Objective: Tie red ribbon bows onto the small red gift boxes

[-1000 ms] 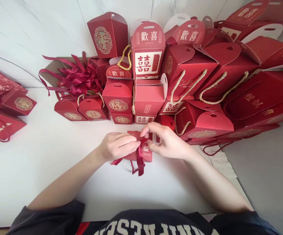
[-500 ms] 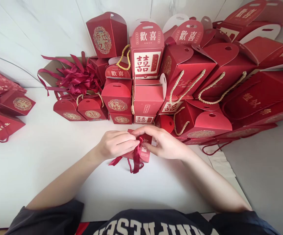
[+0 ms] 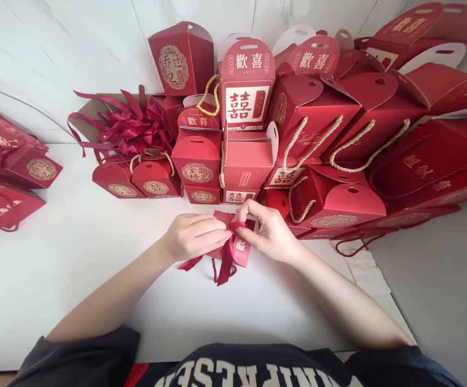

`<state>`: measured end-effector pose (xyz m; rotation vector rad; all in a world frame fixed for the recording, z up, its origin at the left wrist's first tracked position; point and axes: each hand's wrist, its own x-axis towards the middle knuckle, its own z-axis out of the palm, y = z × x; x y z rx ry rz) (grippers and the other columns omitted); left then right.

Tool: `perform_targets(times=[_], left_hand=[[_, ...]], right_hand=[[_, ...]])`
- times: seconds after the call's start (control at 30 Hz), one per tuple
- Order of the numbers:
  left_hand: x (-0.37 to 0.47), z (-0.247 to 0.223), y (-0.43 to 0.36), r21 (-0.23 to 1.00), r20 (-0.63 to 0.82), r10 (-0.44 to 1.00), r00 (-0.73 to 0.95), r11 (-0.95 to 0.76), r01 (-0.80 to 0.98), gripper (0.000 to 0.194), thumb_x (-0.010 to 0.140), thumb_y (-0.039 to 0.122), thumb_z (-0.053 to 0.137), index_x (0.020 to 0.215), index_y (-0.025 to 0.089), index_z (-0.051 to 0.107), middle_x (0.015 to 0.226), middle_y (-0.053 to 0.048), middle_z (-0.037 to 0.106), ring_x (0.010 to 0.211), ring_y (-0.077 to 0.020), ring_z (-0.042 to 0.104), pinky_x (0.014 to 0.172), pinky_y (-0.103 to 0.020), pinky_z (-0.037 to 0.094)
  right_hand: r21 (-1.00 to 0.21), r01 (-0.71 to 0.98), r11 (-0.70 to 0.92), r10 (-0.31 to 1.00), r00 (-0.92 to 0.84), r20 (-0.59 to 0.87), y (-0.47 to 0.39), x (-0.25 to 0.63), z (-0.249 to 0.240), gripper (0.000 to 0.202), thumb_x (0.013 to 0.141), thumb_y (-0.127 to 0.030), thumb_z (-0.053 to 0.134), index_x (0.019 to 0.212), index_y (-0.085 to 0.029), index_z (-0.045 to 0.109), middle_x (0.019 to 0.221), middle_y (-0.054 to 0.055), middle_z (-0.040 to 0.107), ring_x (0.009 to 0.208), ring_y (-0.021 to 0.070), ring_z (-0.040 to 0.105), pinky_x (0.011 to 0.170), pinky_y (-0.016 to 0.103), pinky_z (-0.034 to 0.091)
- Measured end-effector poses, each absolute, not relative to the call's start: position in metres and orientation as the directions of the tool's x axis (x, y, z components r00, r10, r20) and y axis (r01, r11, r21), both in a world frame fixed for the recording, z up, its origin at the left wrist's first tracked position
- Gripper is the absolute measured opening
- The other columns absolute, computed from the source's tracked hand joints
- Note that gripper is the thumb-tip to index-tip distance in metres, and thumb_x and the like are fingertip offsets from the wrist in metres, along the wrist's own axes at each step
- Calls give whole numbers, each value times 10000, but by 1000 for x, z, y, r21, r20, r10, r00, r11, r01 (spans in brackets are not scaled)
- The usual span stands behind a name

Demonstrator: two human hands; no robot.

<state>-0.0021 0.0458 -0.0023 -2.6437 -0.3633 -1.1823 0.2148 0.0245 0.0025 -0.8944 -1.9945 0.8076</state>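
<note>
Dark-red satin ribbon (image 3: 226, 262) crosses small red cardboard box (image 3: 242, 253), knot between hands: left hand (image 3: 191, 236) pinching near knot, right hand (image 3: 269, 232) pinching loop! Long tail points toward navy fabric shirt (image 3: 249, 371).

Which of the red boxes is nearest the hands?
The box between the left hand and the right hand: it alone has both at its ribbon. The other boxes sit farther back or off to the sides.
</note>
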Motion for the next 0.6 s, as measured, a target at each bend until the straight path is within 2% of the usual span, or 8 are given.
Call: perform_targets(times=[0.07,0.13,0.23,0.3,0.33,0.43,0.5,0.6], left_hand=[[-2,-1,45,-90,740,136,658,-951,297,80,807,147,724,782,176,653,745,10,743,628,-112,683,606,-228,563],[-2,0,44,-80,733,133,667,-957,278,80,798,138,732,812,173,662,767,3,749,640,-116,684,599,-229,561],[-4,0,44,-80,726,130,675,-959,271,88,809,127,717,860,182,671,794,2,751,665,-117,686,595,-225,554],[-5,-2,45,-78,716,138,685,-958,274,108,820,114,701,896,186,675,825,-3,756,689,-120,690,608,-228,554],[-6,-2,45,-75,708,143,691,-958,275,121,824,107,694,915,185,677,844,-8,758,703,-124,692,618,-231,554],[-7,-2,46,-70,684,152,714,-960,272,142,841,100,672,959,181,680,887,-21,762,736,-133,700,638,-241,553],[-7,-2,46,-81,673,149,725,-959,273,148,848,103,665,972,182,684,888,-23,761,741,-136,704,638,-242,548],[-7,0,45,-101,661,150,735,-953,285,155,846,110,669,975,195,686,876,-13,761,731,-135,702,634,-244,539]], right_hand=[[-689,432,582,813,-337,476,24,217,5,187,791,-46,538,832,-216,470,756,-21,541,626,122,493,606,245,434],[-555,573,603,766,-224,602,20,226,15,206,778,-22,528,850,-214,513,774,-9,569,649,133,531,635,259,459],[-418,731,539,696,-107,710,3,249,46,225,818,-35,530,936,-220,580,811,13,606,693,158,580,640,280,484],[-375,774,509,758,-198,621,-15,267,68,248,835,-72,564,1028,-222,600,869,36,628,760,187,614,656,299,506],[-362,770,525,817,-338,467,-24,275,78,276,870,-110,565,1120,-223,591,970,62,647,853,210,637,723,323,528],[-381,701,603,783,-611,115,-42,287,92,476,905,-293,617,1358,-243,479,1275,100,599,1108,278,614,869,388,538],[-465,686,560,794,-604,67,-42,282,90,549,915,-385,621,1409,-253,420,1330,110,577,1157,289,596,896,395,530],[-630,666,399,906,-393,158,-22,260,73,312,990,-446,485,1214,-234,533,1166,110,645,1013,245,634,837,359,513]])
